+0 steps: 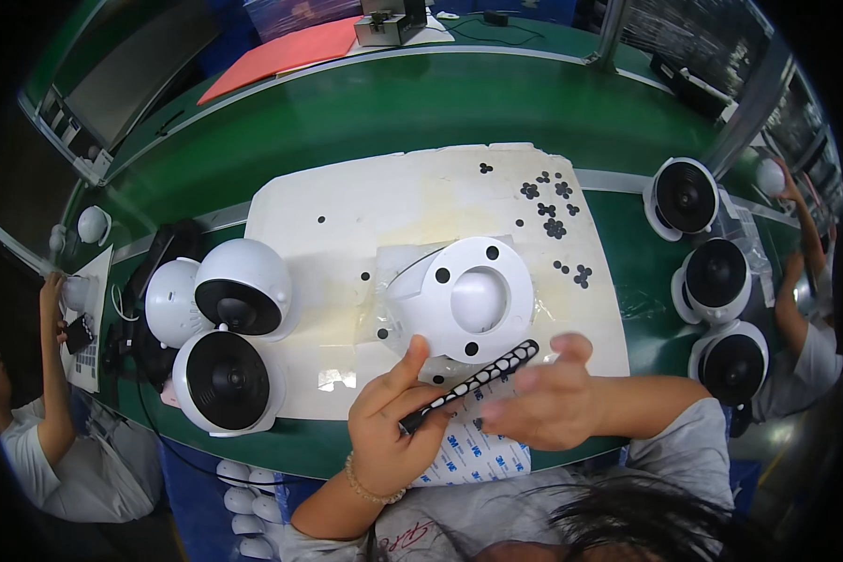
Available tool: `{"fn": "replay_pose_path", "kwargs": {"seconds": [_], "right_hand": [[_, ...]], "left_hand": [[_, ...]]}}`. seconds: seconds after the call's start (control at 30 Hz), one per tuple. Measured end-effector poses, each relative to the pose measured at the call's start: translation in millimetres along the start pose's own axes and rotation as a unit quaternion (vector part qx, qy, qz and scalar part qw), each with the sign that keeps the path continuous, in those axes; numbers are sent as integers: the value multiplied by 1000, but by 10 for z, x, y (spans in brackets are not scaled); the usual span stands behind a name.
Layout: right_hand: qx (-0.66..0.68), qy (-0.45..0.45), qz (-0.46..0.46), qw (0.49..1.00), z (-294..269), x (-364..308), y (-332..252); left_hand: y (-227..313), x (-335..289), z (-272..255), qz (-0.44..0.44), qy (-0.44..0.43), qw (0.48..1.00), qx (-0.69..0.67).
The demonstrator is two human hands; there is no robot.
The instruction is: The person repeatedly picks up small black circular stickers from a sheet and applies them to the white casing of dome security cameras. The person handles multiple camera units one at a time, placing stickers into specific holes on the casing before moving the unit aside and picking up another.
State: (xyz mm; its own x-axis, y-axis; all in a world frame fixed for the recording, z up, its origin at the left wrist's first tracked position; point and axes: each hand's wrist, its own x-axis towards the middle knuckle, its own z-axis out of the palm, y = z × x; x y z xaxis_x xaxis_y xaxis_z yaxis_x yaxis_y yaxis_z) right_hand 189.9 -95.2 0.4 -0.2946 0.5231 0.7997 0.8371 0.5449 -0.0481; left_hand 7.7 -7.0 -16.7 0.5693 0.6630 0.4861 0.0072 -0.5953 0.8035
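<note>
My left hand (393, 412), a beaded bracelet at its wrist, grips a narrow black strip (482, 379) with rows of white round spots. Its thumb points up beside a white ring-shaped device base (513, 318) that lies on the board. Black round pads sit on the base's face around its central hole. My right hand (553, 398) hovers just right of the strip; its fingers are smeared by motion, and whether they pinch anything does not show. Under the hands lies a white backing sheet (482, 450) with blue print, partly covered by them.
Several white ball-shaped cameras with black fronts (229, 379) stand left of the worn pale board (318, 272); more (717, 273) stand at the right. Loose black dots (554, 228) cluster at the board's far right. Co-workers' arms (56, 398) show at both sides.
</note>
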Motion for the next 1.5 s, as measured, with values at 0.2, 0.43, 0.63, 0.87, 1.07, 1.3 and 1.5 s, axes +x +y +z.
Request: {"fn": "replay_pose_path", "kwargs": {"seconds": [0.2, 0.43, 0.63, 0.87, 1.07, 1.3, 1.5], "right_hand": [[145, -50, 281, 947, -144, 93, 303], [173, -78, 292, 937, -138, 84, 326], [16, -88, 191, 978, -133, 6, 343], [186, -13, 333, 924, -89, -50, 411], [494, 29, 547, 676, -5, 120, 655], [-113, 10, 391, 914, 164, 41, 2055], [-381, -216, 363, 822, 104, -289, 2741]], "left_hand": [[20, 48, 3, 53, 2, 997, 57], [21, 40, -22, 57, -6, 996, 74], [23, 32, -21, 55, -7, 995, 83], [27, 36, -22, 54, -5, 995, 80], [-25, -33, -36, 26, -4, 999, -32], [-21, -11, -214, 85, -72, 994, -11], [-56, -17, -237, 97, -94, 991, -19]]}}
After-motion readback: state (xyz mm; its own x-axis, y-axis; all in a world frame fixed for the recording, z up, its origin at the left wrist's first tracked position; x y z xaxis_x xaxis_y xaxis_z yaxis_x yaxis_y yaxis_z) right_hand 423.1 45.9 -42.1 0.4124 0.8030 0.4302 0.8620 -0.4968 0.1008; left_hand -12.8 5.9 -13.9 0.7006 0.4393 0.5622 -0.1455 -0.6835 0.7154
